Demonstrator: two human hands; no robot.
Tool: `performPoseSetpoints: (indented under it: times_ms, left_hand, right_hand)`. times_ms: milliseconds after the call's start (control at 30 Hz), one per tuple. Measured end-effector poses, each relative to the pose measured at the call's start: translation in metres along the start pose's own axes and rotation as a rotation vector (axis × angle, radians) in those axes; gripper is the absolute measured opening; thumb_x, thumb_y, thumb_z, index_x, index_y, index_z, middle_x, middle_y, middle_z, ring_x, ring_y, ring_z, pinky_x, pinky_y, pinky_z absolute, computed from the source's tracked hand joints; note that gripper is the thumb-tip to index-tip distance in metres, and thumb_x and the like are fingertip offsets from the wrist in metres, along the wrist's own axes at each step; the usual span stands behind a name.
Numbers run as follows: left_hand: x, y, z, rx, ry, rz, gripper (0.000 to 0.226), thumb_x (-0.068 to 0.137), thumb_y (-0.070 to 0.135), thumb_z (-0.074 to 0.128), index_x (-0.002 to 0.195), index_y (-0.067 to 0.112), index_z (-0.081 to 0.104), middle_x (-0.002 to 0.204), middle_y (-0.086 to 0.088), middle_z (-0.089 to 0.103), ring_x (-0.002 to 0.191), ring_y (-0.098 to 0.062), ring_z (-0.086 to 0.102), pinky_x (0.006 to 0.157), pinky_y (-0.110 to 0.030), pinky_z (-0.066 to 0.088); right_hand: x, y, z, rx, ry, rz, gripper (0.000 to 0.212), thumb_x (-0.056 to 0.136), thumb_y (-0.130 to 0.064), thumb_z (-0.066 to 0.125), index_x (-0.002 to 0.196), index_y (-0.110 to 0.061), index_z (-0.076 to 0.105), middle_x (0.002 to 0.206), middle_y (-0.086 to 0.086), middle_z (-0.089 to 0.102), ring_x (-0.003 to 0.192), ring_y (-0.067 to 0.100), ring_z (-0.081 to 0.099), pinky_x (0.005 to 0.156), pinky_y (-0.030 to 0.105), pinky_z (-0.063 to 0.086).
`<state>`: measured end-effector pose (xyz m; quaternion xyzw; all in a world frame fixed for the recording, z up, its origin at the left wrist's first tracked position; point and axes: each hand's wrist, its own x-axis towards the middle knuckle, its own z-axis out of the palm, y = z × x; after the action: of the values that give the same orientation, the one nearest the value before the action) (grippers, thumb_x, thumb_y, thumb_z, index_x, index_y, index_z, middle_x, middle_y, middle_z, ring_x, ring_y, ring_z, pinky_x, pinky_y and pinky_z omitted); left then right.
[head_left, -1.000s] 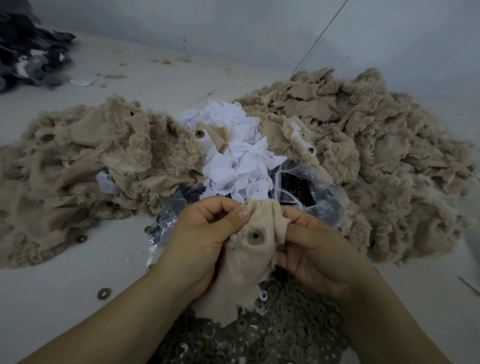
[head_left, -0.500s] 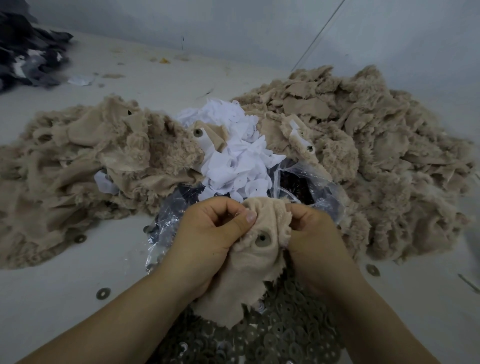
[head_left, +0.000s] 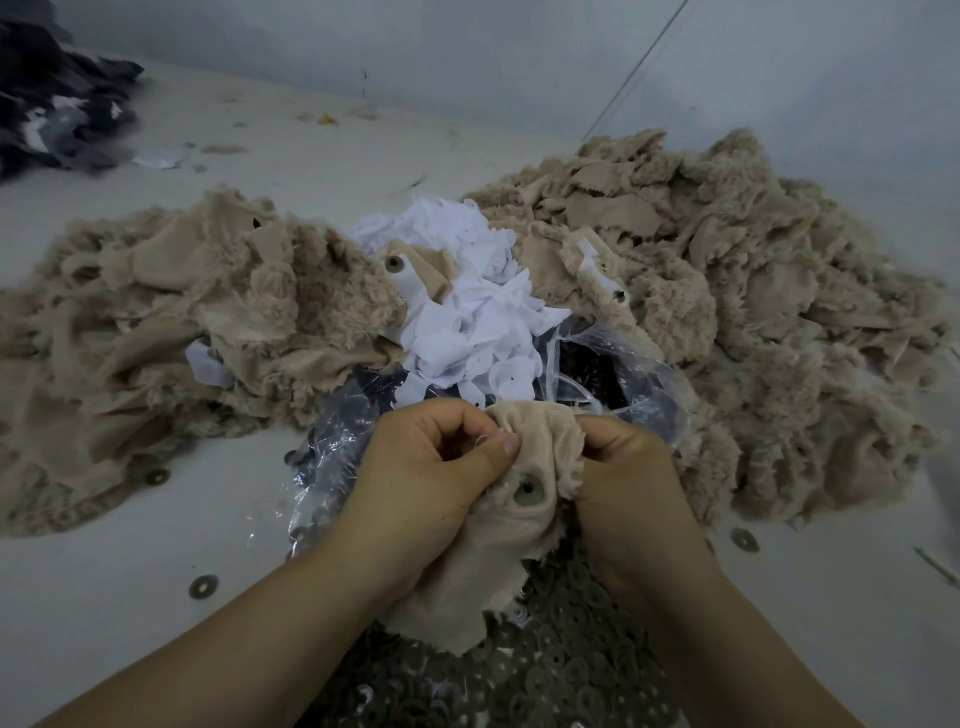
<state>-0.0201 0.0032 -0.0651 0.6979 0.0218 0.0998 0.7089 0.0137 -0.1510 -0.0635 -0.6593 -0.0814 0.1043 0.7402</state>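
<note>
Pinched in left hand and right hand above washer heap at near edge of bench: beige plush piece, one washer already seated. Judged mid-batch; plush piles behind likely awaiting fitting.

R hand fingertips hidden behind fabric piece; washer pile cut off btm.

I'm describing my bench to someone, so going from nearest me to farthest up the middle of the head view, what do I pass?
Heap of washers → beige fabric piece → white scraps → grey wall.
</note>
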Motion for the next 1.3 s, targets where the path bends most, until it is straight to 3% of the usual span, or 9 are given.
performPoseSetpoints:
  times_ms: [100,200,267,367,467,600,767,1067,1300]
  left_hand:
    - [0.000,0.000,0.001,0.006,-0.006,-0.005,0.014,0.078,0.018,0.078,0.067,0.015,0.070,0.063,-0.012,0.064,0.060,-0.019,0.055,0.057,-0.031,0.047]
    - [0.002,-0.001,0.001,0.062,0.025,0.013,0.012,0.073,0.025,0.074,0.067,0.015,0.069,0.063,-0.014,0.064,0.058,-0.017,0.053,0.056,-0.030,0.045]
    - [0.003,-0.002,-0.001,0.067,0.041,0.014,0.012,0.074,0.023,0.074,0.068,0.014,0.069,0.066,-0.020,0.063,0.059,-0.020,0.054,0.058,-0.035,0.045]
    - [0.003,-0.002,-0.002,0.066,0.014,0.007,0.014,0.077,0.016,0.077,0.068,0.013,0.068,0.066,-0.020,0.064,0.059,-0.022,0.056,0.059,-0.037,0.046]
    - [0.002,-0.002,0.000,0.042,-0.018,-0.005,0.014,0.078,0.014,0.077,0.067,0.012,0.068,0.062,-0.013,0.065,0.058,-0.018,0.057,0.056,-0.030,0.048]
    - [0.001,0.000,0.001,-0.084,-0.011,-0.059,0.024,0.085,-0.001,0.069,0.064,0.012,0.070,0.061,-0.007,0.065,0.059,-0.013,0.061,0.056,-0.023,0.051]
    - [0.000,0.003,0.006,-0.218,0.033,-0.094,0.023,0.082,0.002,0.068,0.062,0.013,0.071,0.061,-0.007,0.065,0.059,-0.015,0.062,0.058,-0.024,0.053]
    - [-0.005,0.002,0.008,-0.152,0.092,-0.047,0.020,0.088,0.005,0.068,0.069,0.011,0.070,0.073,-0.027,0.064,0.068,-0.030,0.059,0.069,-0.045,0.052]
    - [-0.005,0.001,0.009,-0.042,0.079,0.003,0.022,0.087,0.004,0.070,0.067,0.013,0.068,0.058,-0.007,0.060,0.056,-0.014,0.054,0.054,-0.024,0.047]
  right_hand:
    - [-0.001,0.001,-0.002,-0.031,0.008,-0.015,0.023,0.083,0.010,0.065,0.083,-0.008,0.080,0.079,0.025,0.073,0.076,0.047,0.070,0.070,0.053,0.060]
    - [0.001,0.000,-0.002,-0.019,0.005,0.055,0.014,0.076,-0.009,0.064,0.076,0.002,0.072,0.074,0.039,0.060,0.063,0.037,0.056,0.062,0.049,0.051]
    - [0.003,-0.001,0.000,0.033,0.026,0.120,0.041,0.065,-0.027,0.066,0.075,0.012,0.058,0.074,0.039,0.050,0.065,0.040,0.046,0.066,0.052,0.048]
    - [0.008,0.002,-0.001,0.032,0.015,0.088,0.039,0.073,-0.042,0.075,0.058,-0.007,0.062,0.064,0.023,0.055,0.060,0.036,0.050,0.067,0.042,0.053]
    - [0.004,0.006,-0.004,-0.004,0.029,0.015,0.024,0.081,-0.030,0.080,0.073,-0.007,0.075,0.074,0.018,0.074,0.069,0.035,0.072,0.065,0.041,0.060]
    - [0.004,0.006,-0.002,0.071,0.005,0.064,0.028,0.076,-0.026,0.076,0.094,-0.005,0.078,0.092,0.023,0.075,0.089,0.043,0.072,0.083,0.054,0.059]
    - [0.004,0.004,-0.001,0.122,0.015,0.106,0.030,0.075,-0.026,0.077,0.096,-0.004,0.078,0.095,0.024,0.075,0.091,0.043,0.072,0.084,0.053,0.059]
    - [0.004,0.004,0.000,0.132,0.004,0.086,0.030,0.076,-0.024,0.076,0.097,-0.003,0.078,0.096,0.024,0.075,0.093,0.045,0.071,0.085,0.055,0.059]
    - [0.000,0.002,0.000,-0.002,0.043,-0.014,0.010,0.088,-0.012,0.072,0.094,-0.010,0.080,0.090,0.016,0.077,0.085,0.037,0.075,0.078,0.055,0.061]
